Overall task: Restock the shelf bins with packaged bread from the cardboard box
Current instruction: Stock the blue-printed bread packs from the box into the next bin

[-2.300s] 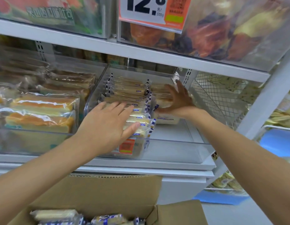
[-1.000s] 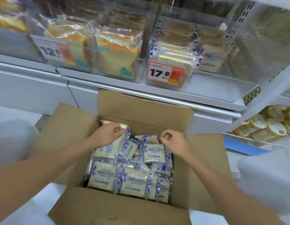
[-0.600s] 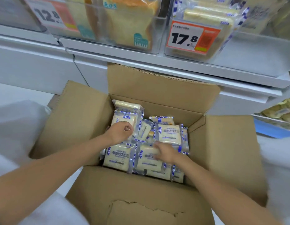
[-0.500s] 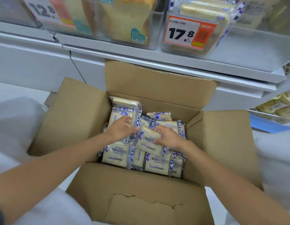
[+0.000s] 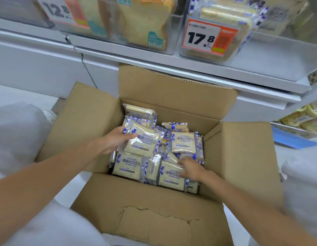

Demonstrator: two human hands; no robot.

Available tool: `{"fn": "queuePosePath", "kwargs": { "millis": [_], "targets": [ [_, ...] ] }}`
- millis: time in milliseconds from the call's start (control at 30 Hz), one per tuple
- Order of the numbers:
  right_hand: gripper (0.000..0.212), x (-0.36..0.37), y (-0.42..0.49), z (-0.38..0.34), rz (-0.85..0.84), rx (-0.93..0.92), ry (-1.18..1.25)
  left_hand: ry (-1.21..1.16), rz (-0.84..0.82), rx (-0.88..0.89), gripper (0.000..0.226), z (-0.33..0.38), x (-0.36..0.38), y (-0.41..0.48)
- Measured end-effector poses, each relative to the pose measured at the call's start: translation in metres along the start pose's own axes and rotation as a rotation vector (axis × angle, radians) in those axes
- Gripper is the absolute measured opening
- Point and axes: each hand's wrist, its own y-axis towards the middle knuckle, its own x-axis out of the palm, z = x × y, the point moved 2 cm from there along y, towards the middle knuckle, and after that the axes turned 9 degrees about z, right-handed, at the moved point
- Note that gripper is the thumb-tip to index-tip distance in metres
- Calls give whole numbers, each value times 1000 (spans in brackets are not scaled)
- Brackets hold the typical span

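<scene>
1. Packaged bread [image 5: 129,166] is being held in the open cardboard box [image 5: 90,121], just below and in front of the shelf [image 5: 172,63]. The blue-and-white packets are being piled loosely inside.
2. At the left of the pile, one packet [image 5: 145,142] is being gripped by the left hand [image 5: 115,140], with the thumb laid across its top face. It is being held tilted above the others.
3. Further right, a lower packet [image 5: 169,174] is being touched by the right hand [image 5: 192,170]. The fingers are being held out straight and spread, and the hand is blurred.
4. On the shelf, a 12.8 price tag [image 5: 60,11] is being shown at far left, with a sliced loaf [image 5: 147,23] just right of it.
5. At the right, blue-trimmed packs [image 5: 225,15] are being stocked in a clear bin [image 5: 182,48] bearing a 17.8 price tag [image 5: 210,39].
</scene>
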Motion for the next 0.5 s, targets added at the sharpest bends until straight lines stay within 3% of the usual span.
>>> {"fn": "queuePosePath", "kwargs": {
  "millis": [133,233,400,500],
  "targets": [
    [31,-11,7,1,26,-24,158,-22,8,11,57,-5,3,-8],
    [25,-60,2,3,118,-27,335,-36,-16,45,30,9,7,-15],
    [22,-156,-47,-22,262,-56,904,-130,-11,76,46,51,17,-37],
    [19,-182,-63,-45,377,-76,1000,-72,-84,154,52,86,48,-58]
  ]
}}
